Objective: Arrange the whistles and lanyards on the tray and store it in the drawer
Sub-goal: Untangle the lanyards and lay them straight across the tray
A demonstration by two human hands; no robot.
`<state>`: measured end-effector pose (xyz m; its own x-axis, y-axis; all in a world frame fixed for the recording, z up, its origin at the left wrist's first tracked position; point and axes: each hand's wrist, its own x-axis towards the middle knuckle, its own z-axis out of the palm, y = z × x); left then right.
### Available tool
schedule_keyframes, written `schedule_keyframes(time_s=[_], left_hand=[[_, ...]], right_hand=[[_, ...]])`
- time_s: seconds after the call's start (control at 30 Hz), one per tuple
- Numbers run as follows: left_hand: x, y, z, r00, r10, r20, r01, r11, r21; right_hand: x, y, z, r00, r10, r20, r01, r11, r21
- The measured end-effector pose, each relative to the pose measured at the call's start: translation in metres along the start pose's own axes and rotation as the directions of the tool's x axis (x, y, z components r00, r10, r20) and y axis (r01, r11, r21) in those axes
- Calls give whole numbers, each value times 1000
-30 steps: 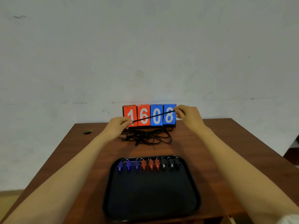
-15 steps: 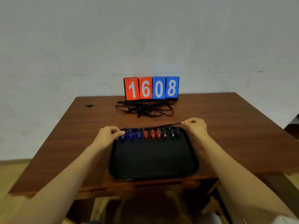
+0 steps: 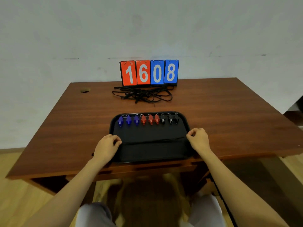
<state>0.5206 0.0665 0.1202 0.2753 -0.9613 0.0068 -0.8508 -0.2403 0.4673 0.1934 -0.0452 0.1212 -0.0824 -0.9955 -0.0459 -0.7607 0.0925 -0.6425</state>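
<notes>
Nine whistles (image 3: pixel 148 119) already line the far edge of the black tray (image 3: pixel 152 160), the left hand (image 3: pixel 107 145) and right hand (image 3: pixel 199 140) seemingly pinch one lanyard (image 3: pixel 154 139) taut across its middle, and the tangled lanyards (image 3: pixel 142 94) wait by the scoreboard (image 3: pixel 149 72), with storing not yet begun.

One desk (image 3: pixel 213 112), one tray (image 3: pixel 147 151). Nine whistles (image 3: pixel 150 119): three blue, three red, three black. One stretched lanyard (image 3: pixel 152 139) across the tray; one tangle (image 3: pixel 142 95) besides, its strands not countable. Two hands: left hand (image 3: pixel 106 147), right hand (image 3: pixel 199 140). One scoreboard (image 3: pixel 149 72) with four cards, two red, two blue.
</notes>
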Motion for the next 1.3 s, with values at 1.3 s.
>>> schedule_keyframes(time_s=[1.3], left_hand=[[3,2,18,989,56,-139,-29,982,186]], right_hand=[[4,3,9,982,-153,-112,155,988,7]])
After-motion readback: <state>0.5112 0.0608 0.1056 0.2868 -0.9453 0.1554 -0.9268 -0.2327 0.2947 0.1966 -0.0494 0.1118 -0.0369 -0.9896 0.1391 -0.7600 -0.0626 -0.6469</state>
